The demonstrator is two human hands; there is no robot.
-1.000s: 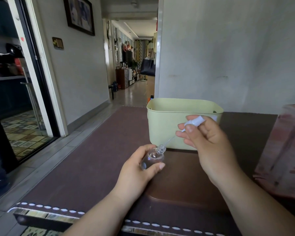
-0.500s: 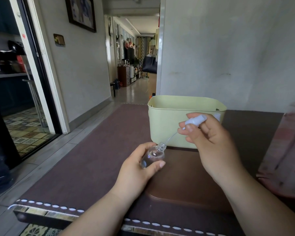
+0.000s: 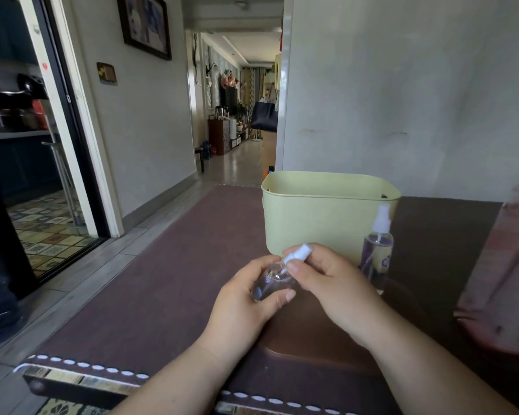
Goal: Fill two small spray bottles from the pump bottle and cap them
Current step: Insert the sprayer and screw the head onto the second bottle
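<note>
1. The bin (image 3: 321, 217), pale green, stands on the table (image 3: 168, 289) just beyond the hands and blocks sight of the table behind it.
2. A second bottle (image 3: 377, 253) stands upright near the bin's right corner, with a white spray top on and clear liquid inside. It is right of the right hand; I cannot tell if it touches the bin.
3. A pink cloth (image 3: 501, 265) lies at the table's far right edge, well apart from the hands.
4. On the left a dark doorway opens onto a patterned floor. Far down the hall hangs a dark bag (image 3: 264, 116), and a picture (image 3: 146, 23) hangs on the left wall.
5. The left hand (image 3: 243, 310) grasps the bottle (image 3: 262, 287) above the table, tilted with its neck pointing up and right. Its fingers wrap the far side and its thumb crosses the near side, hiding most of the body.
6. The right hand (image 3: 336, 292) pinches the white cap (image 3: 297, 255) between thumb and fingers at the bottle's neck. The fingers hide whether it is fully seated.
7. Half a second ago the cap was held up and to the right with its thin tube reaching into the neck. Now it is down at the neck, and the hands are close together.
8. The right hand has moved lower and left, uncovering the second bottle.
</note>
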